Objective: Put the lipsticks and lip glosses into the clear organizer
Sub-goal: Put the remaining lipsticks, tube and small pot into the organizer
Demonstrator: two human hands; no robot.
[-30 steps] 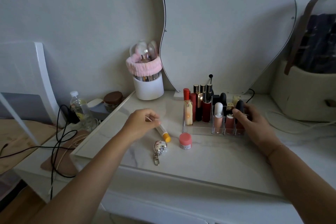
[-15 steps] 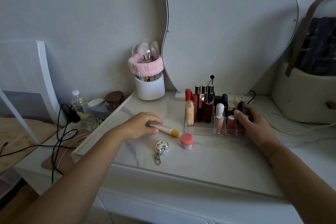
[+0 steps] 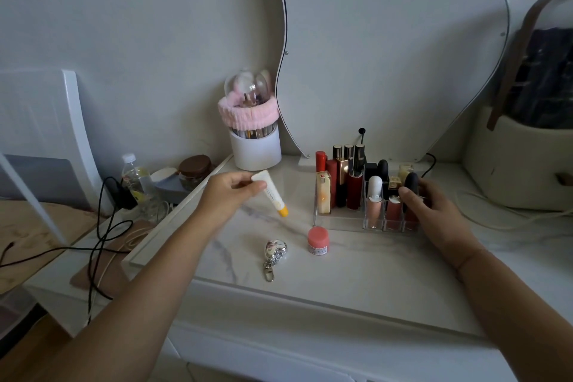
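Item: tube [image 3: 273, 195], white with yellow cap, pinched by its flat end in the left hand [image 3: 228, 195] above the counter [image 3: 356, 263]; long axis slanted, cap down and toward the organizer [image 3: 341, 220], which lay to the right, near. Right hand [image 3: 429, 206] rested against the organizer's right end, fingers curled round a black-capped stick [image 3: 411, 184], apparently steadying it. Organizer held many upright lipsticks; bare floor showed at its front left, the likely slot. Loose on counter before it: pink jar [image 3: 318, 241], keychain [image 3: 274, 253], neither in the path. Mirror [image 3: 387, 40] behind.
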